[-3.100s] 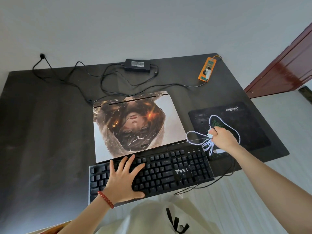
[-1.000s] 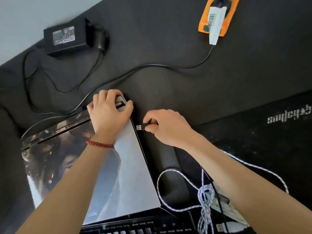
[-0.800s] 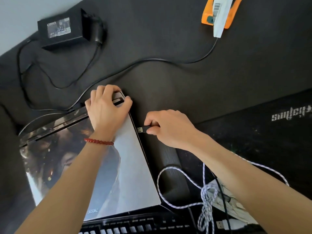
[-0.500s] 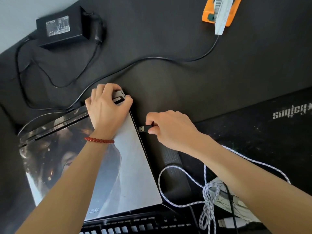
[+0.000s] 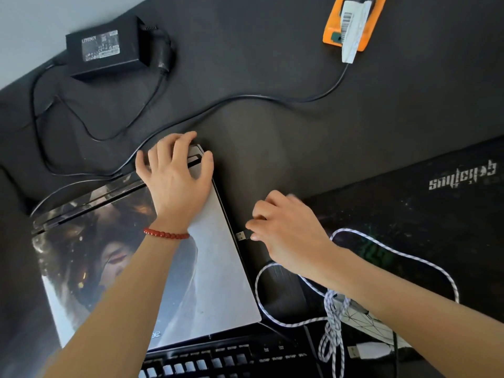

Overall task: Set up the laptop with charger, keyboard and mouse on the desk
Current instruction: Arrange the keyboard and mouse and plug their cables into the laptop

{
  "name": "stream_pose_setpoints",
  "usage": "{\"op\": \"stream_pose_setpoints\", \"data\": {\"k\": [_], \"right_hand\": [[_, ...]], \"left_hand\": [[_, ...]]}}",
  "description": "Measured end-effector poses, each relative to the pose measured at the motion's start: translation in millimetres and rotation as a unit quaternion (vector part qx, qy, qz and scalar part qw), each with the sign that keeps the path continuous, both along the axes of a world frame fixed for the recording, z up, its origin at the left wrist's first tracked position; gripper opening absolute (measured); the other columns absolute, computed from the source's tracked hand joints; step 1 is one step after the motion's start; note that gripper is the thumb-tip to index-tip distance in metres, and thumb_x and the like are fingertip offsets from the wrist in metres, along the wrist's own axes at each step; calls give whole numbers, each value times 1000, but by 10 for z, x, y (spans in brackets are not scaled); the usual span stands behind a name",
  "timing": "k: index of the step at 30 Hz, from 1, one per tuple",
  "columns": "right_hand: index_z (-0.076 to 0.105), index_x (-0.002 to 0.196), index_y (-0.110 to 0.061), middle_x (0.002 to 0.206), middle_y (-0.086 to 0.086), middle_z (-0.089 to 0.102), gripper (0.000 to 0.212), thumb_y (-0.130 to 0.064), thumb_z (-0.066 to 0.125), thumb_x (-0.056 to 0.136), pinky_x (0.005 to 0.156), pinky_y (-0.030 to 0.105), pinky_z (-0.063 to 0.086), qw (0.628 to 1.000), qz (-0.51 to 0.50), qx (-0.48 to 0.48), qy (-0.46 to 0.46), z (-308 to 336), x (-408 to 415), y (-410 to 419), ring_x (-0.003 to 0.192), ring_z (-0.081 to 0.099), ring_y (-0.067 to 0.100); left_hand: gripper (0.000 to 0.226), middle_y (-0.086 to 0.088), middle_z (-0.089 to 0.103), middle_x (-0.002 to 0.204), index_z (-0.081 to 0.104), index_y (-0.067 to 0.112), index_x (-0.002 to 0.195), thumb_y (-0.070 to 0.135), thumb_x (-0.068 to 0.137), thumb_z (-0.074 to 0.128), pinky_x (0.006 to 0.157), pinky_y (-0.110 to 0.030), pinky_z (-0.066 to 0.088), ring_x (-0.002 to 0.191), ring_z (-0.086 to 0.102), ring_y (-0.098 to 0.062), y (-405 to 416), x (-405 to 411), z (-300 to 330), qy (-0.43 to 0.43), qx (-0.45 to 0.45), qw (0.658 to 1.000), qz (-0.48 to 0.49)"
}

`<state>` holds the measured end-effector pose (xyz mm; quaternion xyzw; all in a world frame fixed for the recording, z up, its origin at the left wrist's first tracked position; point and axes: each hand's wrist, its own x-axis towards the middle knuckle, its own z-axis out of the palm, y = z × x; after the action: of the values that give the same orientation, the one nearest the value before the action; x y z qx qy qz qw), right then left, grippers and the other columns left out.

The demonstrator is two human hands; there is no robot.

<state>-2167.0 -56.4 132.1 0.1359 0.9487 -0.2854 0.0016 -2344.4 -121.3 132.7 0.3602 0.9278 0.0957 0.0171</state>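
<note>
A closed laptop [image 5: 212, 282] with a picture on its lid lies on the black desk [image 5: 259, 72]. My left hand [image 5: 174, 178] presses flat on the lid's far right corner, fingers spread. My right hand [image 5: 283, 230] pinches a black USB plug [image 5: 241, 236] just beside the laptop's right edge, its metal tip pointing at that edge. The black keyboard [image 5: 207, 361] lies in front of the laptop. A white patterned mouse [image 5: 360, 320] sits partly under my right forearm, with its braided white cable [image 5: 332, 331] looped over the mouse pad [image 5: 425, 214].
The black charger brick [image 5: 105, 47] lies at the back left, its cables [image 5: 245, 100] snaking across the desk to an orange power strip [image 5: 354, 23] holding a white plug at the back right. A white USB plug [image 5: 362, 351] lies beside the keyboard.
My right hand has slid the black USB plug along the laptop's right edge toward me. My left hand stays on the lid's corner, fingers now more spread.
</note>
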Motion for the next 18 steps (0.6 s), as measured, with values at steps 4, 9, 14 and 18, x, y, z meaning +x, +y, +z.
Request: {"op": "stream_pose_setpoints", "data": {"k": [4,9,14,18], "right_hand": [[71,69,-27,71,-11,62,6,-30,76,69,63,34,44,999,11,42,31,-67,43,-10,72,57,16],[73,75,-24,73,-9,63,8,-28,77,70,63,35,45,996,15,49,69,-100,51,-12,72,58,17],[73,77,-23,73,-8,63,11,-27,80,68,63,34,45,994,11,59,90,-130,52,-54,71,58,17],[71,75,-21,74,-7,63,10,-24,79,69,64,33,44,990,35,61,120,-154,-2,-22,71,58,17]], "left_hand": [[55,-7,37,147,43,24,137,43,86,33,111,-59,2,139,27,-28,-182,188,10,-4,-33,999,7],[56,-5,24,154,33,27,142,39,88,31,113,-59,-1,144,12,-26,-229,237,8,-34,-50,997,47],[55,-4,25,154,35,27,141,38,87,31,114,-57,-1,144,12,-25,-222,247,11,-38,-49,996,58],[54,-6,27,153,36,26,140,38,88,31,114,-58,1,144,14,-27,-213,247,-7,-29,-50,997,58]]}}
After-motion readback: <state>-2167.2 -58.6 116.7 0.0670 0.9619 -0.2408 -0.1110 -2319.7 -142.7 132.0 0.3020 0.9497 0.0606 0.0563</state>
